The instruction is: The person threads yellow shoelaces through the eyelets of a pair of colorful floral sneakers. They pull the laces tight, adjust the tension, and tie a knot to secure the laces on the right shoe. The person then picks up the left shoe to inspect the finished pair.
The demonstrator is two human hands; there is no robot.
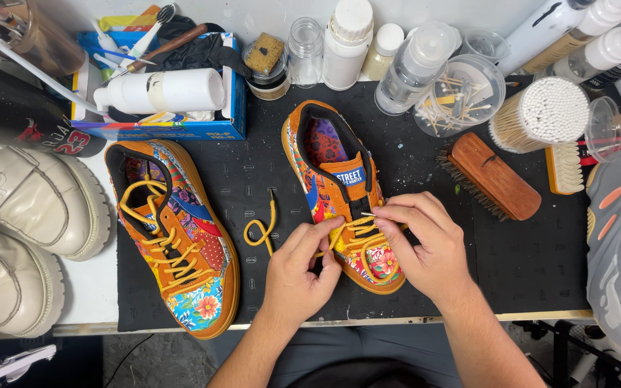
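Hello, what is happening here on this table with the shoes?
A person is lacing a colourful orange shoe on a black mat. The left hand pinches the yellow lace by the shoe's side, and the right hand holds the other lace end over the eyelets. Only the lower eyelets are laced so far. The matching shoe lies to the left, laced loosely. A wooden brush, cotton swabs and bottles stand behind.

A blue cardboard box (181, 128) with a printed front edge stands at the back left of the bench, holding a white bottle (163, 91) with a tan label band. On the middle shoe's tongue sits a small blue rectangular label (352, 175) with white print.
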